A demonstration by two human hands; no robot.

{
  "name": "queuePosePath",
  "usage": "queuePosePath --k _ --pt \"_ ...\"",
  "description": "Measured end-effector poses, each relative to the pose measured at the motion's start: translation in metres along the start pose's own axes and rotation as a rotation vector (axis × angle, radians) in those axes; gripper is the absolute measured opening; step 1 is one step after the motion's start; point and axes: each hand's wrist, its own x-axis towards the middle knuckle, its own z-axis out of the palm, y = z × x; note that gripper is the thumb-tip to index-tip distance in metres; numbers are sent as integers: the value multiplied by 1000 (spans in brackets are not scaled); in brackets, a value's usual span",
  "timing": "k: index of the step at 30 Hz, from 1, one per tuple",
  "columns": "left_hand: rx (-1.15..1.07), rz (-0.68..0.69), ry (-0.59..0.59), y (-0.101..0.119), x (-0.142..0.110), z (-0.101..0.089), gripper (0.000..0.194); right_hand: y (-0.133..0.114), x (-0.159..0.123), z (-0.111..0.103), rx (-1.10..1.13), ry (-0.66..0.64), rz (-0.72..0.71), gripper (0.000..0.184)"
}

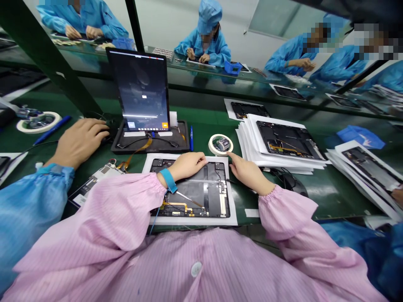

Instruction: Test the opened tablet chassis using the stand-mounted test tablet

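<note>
An opened tablet back [201, 188] with bare circuitry and an orange flex cable lies on a white sheet before me. My left hand [187, 164], pink-sleeved with a blue wrist strap, rests curled on its top edge; whatever its fingers hold is hidden. My right hand [247, 173] sits at the tablet's right corner, index finger stretched toward a white tape roll [221, 144], other fingers curled. A thin tool [189, 198] lies across the tablet.
A lit tablet [141, 90] stands in a black cradle [151, 142]. A co-worker's hand [80, 140] in a blue sleeve rests left of it. Stacks of opened tablets on white sheets [283, 142] lie right. A blue pen [191, 137] lies beside the cradle. Several blue-gowned people work behind.
</note>
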Motion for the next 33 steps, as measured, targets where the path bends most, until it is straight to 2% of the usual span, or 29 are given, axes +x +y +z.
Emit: queuePosePath --k 2,4,6,8,11,13,15,18,21,26,29,33 --pt "0 -4 1 0 0 0 28 1 -2 -6 -84 2 -11 44" --pt "-1 -4 3 0 0 0 28 1 -4 -15 -136 41 19 33" --pt "-3 1 6 0 0 0 28 2 -8 -26 -130 157 69 19" --pt "-3 3 6 0 0 0 28 1 -13 -37 -59 336 128 14" --pt "-2 1 6 0 -1 -1 29 -2 -25 -52 176 584 247 26" --pt "0 2 9 0 -1 0 29 -7 -35 -60 372 661 302 36" --pt "4 5 13 -1 -1 0 29 -13 -42 -63 534 634 288 39" --pt "8 11 14 -2 -1 1 29 -20 -46 -57 594 415 182 32" --pt "10 14 12 -2 -1 2 29 -25 -37 -39 500 261 36 32" --pt "3 14 21 -2 -1 1 29 -31 -14 -16 181 194 -164 42" --pt "4 6 17 -2 -1 1 29 -27 -14 -20 47 254 -188 45" --pt "-1 2 2 0 -1 0 29 -20 -31 -40 103 587 -99 62"
